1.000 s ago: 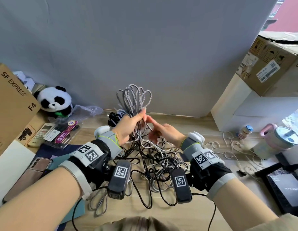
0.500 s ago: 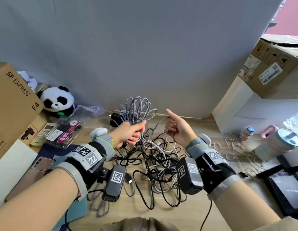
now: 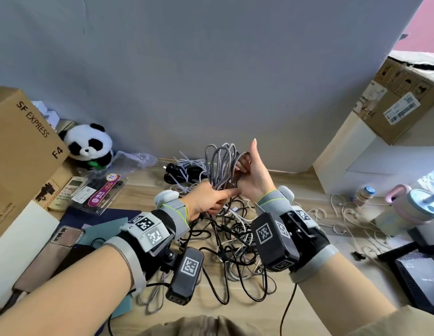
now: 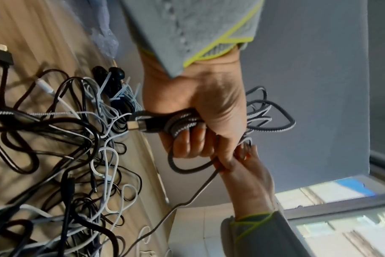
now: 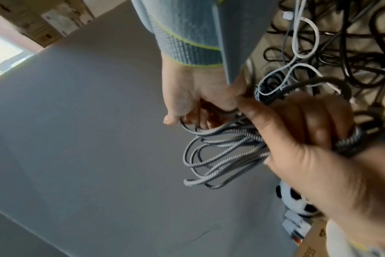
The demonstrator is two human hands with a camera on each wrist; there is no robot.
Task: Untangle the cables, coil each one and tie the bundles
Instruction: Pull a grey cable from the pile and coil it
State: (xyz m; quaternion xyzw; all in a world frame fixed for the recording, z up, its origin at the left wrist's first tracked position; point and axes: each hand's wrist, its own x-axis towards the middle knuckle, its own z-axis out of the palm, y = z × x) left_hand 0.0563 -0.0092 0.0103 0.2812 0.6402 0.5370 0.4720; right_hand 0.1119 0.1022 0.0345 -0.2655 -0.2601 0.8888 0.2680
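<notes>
A braided cable (image 3: 222, 163), woven in grey and white cloth with a rough, matt sheath, is held over a table (image 3: 305, 183) of pale, smooth wood grain. Its plug (image 4: 141, 125) is seen as glossy black plastic with a gold metal tip. The tangle (image 3: 235, 241) at 6 o'clock of the cable is made of smooth black and white plastic leads. At 9 o'clock a plush panda (image 3: 88, 145) and a matt cardboard box (image 3: 19, 146) are seen.

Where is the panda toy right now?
In the head view the panda toy sits far left at the back of the desk, against the grey wall, right beside the SF Express cardboard box.
</notes>
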